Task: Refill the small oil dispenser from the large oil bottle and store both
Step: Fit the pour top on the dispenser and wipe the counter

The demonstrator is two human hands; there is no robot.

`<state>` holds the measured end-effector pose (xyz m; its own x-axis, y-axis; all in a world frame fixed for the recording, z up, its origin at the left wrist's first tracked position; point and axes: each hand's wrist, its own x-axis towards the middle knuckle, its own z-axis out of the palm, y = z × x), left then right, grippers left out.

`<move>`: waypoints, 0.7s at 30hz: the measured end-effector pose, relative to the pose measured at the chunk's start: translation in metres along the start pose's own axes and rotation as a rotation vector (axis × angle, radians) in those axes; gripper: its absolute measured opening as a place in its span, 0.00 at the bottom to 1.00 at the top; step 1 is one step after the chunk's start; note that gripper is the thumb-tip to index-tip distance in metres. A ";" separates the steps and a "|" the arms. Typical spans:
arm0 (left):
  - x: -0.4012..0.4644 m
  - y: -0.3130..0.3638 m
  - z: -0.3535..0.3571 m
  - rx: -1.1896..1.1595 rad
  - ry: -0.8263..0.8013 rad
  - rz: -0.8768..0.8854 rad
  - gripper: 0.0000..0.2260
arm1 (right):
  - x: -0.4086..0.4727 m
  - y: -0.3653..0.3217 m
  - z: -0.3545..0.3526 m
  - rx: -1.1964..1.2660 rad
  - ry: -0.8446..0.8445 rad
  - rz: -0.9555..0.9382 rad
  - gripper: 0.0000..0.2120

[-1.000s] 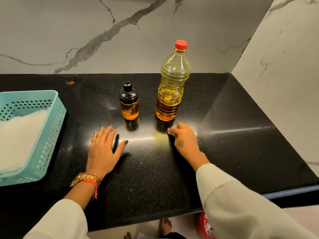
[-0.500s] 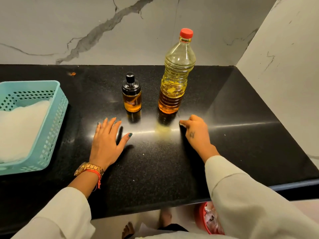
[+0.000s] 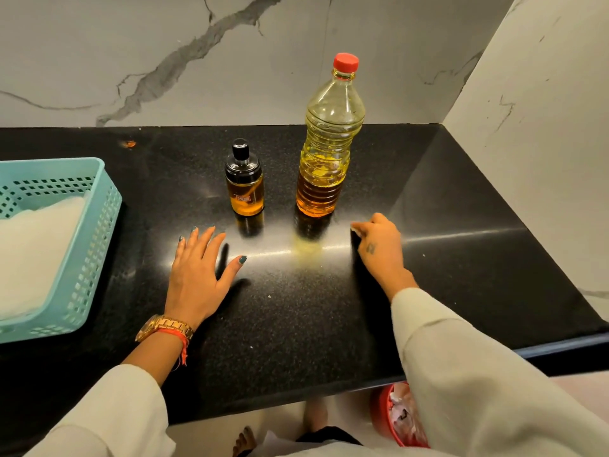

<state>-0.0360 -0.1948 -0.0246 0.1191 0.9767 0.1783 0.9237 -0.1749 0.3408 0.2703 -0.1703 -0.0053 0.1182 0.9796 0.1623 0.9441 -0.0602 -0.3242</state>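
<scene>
The small oil dispenser, glass with a black cap and amber oil, stands upright on the black counter. To its right stands the large oil bottle, clear plastic with a red cap, roughly half full of yellow oil. My left hand lies flat on the counter just in front of the dispenser, fingers spread and apart from it. My right hand rests on the counter to the right of the large bottle's base, fingers curled in, holding nothing and touching neither bottle.
A teal plastic basket with a white cloth inside sits at the counter's left. Marble walls close off the back and right sides. Below the counter's front edge are a red bin and bare feet on the floor.
My right hand has slid to the right, away from the large bottle's base. The left hand and both bottles have stayed where they were; the camera has shifted a little.
</scene>
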 end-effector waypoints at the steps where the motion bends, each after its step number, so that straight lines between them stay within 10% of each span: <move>1: 0.000 0.000 0.000 -0.003 0.000 -0.003 0.36 | 0.000 -0.011 0.003 0.013 -0.017 -0.039 0.11; 21: 0.001 -0.002 0.001 -0.020 -0.003 -0.019 0.37 | -0.011 -0.034 0.011 0.135 -0.088 -0.235 0.12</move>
<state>-0.0375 -0.1937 -0.0256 0.1029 0.9802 0.1694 0.9182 -0.1591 0.3627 0.2337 -0.1768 -0.0065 -0.1319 0.9770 0.1678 0.8924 0.1907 -0.4090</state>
